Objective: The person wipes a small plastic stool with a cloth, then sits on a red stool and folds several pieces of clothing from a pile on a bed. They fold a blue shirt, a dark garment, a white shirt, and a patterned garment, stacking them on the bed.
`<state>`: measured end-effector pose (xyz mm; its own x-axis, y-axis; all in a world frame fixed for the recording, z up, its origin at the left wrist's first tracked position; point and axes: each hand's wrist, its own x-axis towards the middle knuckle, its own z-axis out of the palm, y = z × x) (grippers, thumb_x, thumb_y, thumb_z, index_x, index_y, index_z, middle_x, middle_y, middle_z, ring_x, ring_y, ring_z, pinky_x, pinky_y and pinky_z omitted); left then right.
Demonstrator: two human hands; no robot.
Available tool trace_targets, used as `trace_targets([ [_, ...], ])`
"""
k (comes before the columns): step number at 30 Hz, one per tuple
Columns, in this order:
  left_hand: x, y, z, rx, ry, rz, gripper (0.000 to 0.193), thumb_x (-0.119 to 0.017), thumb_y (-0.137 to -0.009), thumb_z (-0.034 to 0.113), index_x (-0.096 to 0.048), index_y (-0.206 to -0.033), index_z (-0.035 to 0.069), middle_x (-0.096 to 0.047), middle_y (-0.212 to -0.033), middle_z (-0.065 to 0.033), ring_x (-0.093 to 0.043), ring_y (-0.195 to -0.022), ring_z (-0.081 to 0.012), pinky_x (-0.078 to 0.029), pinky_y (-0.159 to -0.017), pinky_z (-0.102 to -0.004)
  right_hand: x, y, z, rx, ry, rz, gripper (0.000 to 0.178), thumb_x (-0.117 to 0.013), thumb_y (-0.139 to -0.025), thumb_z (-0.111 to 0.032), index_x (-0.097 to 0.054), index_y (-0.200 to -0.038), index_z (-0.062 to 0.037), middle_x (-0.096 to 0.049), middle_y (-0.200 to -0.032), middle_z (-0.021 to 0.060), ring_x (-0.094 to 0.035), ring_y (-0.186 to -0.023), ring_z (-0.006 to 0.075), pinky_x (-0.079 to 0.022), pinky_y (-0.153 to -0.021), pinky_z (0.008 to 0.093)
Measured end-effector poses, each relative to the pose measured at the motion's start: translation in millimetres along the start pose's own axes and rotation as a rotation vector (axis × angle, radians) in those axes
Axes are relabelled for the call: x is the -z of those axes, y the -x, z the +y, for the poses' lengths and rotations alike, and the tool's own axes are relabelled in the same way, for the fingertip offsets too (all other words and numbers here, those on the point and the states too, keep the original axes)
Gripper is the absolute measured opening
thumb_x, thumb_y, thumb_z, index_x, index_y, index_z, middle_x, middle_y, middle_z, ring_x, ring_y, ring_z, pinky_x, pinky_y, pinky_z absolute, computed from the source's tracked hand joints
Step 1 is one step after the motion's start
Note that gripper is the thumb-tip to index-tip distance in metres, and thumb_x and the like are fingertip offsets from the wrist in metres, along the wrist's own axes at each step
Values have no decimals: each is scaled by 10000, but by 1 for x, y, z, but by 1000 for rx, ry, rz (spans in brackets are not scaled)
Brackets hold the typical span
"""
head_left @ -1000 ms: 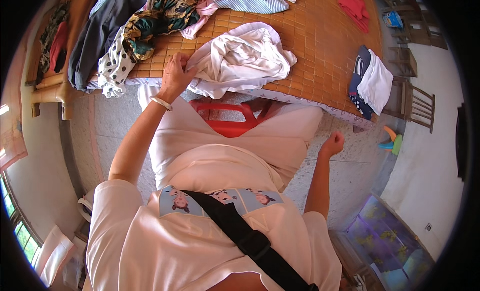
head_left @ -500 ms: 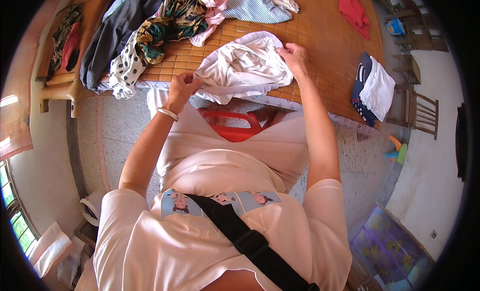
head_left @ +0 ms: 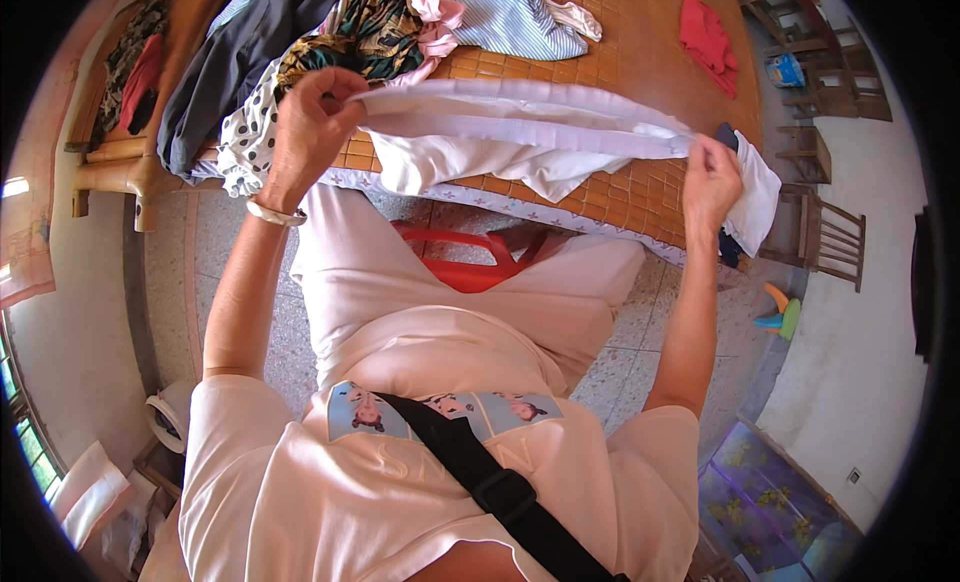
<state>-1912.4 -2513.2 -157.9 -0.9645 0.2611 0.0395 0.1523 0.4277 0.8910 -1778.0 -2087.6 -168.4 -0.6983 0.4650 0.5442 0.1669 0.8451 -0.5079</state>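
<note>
A white garment with a wide pale lavender waistband [head_left: 520, 132] is stretched between my hands above the near edge of the mat-covered bed. Its opening gapes as a long narrow slit, and the white cloth [head_left: 450, 162] hangs below onto the mat. My left hand [head_left: 312, 122], a pale bangle at its wrist, pinches one end of the band. At the other end my right hand [head_left: 714, 180] grips the band between thumb and fingers. Folds hide what kind of garment it is.
A heap of loose clothes, with a spotted white cloth [head_left: 252, 132] and dark trousers [head_left: 215, 107], lies at the far left. Folded clothes [head_left: 755, 192] sit at the right edge, a red cloth [head_left: 708, 42] farther back. A red plastic stool [head_left: 465, 272] shows between my legs.
The garment was bunched in a round on the mat; now its waistband is lifted and pulled out long. My left hand moved left and up, my right hand right and nearer.
</note>
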Motion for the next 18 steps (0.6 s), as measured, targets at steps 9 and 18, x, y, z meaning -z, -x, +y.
trace_targets([
  [9,-3,-85,31,-207,-152,-185,194,-581,-830,48,-614,-1008,-24,-640,-895,-65,-630,-780,-134,-544,-722,-253,2,-52,12,-404,-506,-216,74,-556,-830,18,-578,-869,77,-615,-793,130,-642,-642,192,-586,-596,298],
  [18,-1,-165,113,-421,563,18,190,-574,-875,52,-614,-1040,-33,-641,-940,-78,-630,-835,-133,-539,-780,-249,30,-133,-23,-84,-813,249,209,-498,-875,21,-601,-1052,61,-644,-988,149,-647,-806,195,-548,-705,277],
])
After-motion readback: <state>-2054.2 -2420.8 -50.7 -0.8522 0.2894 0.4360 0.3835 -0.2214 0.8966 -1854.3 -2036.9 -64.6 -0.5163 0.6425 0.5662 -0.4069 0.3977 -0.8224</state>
